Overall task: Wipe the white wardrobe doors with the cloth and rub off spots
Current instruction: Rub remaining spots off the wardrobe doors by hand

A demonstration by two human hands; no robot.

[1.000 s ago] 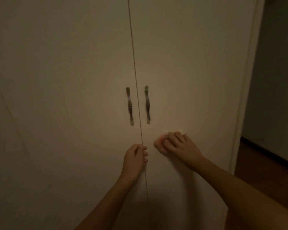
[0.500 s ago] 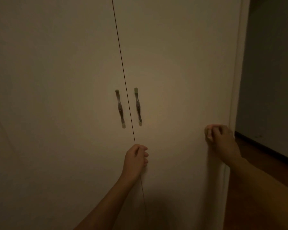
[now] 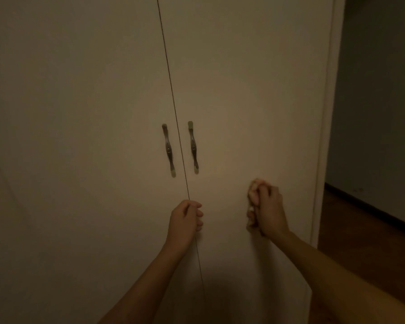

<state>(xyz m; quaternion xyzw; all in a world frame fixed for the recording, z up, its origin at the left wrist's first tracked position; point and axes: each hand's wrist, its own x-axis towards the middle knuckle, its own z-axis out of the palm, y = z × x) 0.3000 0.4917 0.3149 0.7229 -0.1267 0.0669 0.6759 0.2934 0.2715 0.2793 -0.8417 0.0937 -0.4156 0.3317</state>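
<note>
The right hand (image 3: 268, 206) is clenched round a small, pale, bunched-up cloth (image 3: 253, 191) and presses it against the white right-hand wardrobe door (image 3: 255, 90), low down and nearer its outer edge. The left hand (image 3: 185, 217) has its fingers curled in (nothing shows inside them). It rests at the dark seam where that door meets the white left-hand wardrobe door (image 3: 80, 136). Just above it, two slim metal handles (image 3: 168, 150) flank the seam. Brown wooden floor (image 3: 360, 242) shows off to the right.
</note>
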